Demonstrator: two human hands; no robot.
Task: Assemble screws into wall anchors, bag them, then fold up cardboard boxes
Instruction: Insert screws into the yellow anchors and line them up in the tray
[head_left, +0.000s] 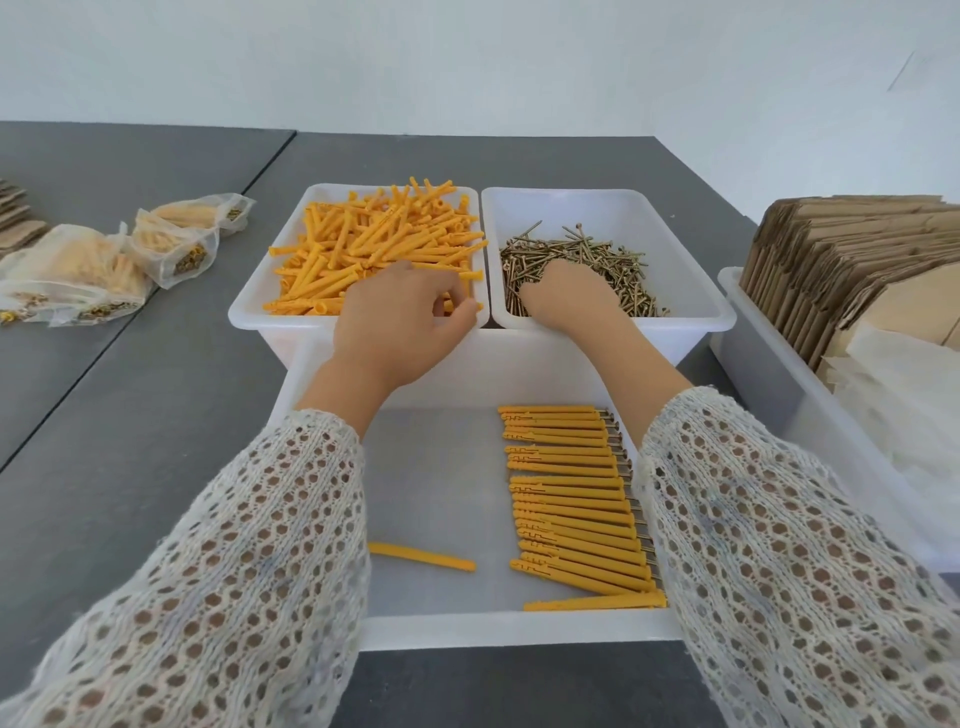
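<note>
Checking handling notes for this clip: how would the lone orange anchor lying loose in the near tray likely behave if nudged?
The lone anchor looks like a slim, round plastic stick, so probably light and likely to roll or slide on the smooth near tray. It probably flexes only slightly.

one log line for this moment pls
left hand picking in anchor bin | right hand in screw bin, fingers hidden | assembled anchors rowed in front tray | bagging not begun

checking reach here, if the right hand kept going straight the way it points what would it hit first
The right hand already reaches into the screw pile in the right bin. Going straight on, it would likely push through more screws, then meet the bin's far wall, though depth is unclear.
</note>
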